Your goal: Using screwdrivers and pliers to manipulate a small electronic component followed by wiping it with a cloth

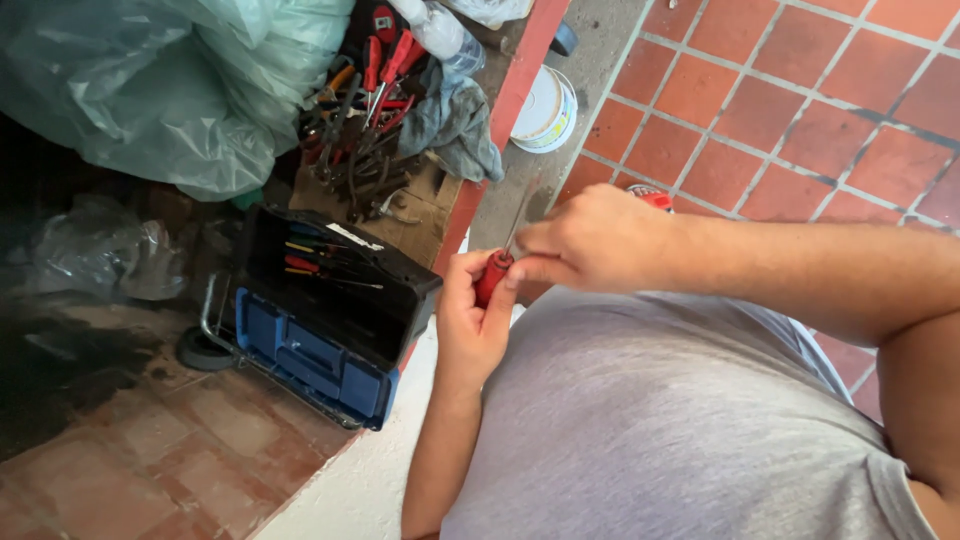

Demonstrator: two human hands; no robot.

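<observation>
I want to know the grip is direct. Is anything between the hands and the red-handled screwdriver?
Nothing visible is. The left hand wraps bare around the red handle of the screwdriver, and the right hand pinches it at the top of the handle, with no cloth or other object between.

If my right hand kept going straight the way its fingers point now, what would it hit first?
The right hand points left at the red-handled screwdriver that the left hand holds. It touches that handle already. Beyond lies the open blue and black toolbox, though depth is unclear.

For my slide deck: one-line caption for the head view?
Both hands, left hand and right hand, grip a red-handled screwdriver beside an open toolbox.
</observation>
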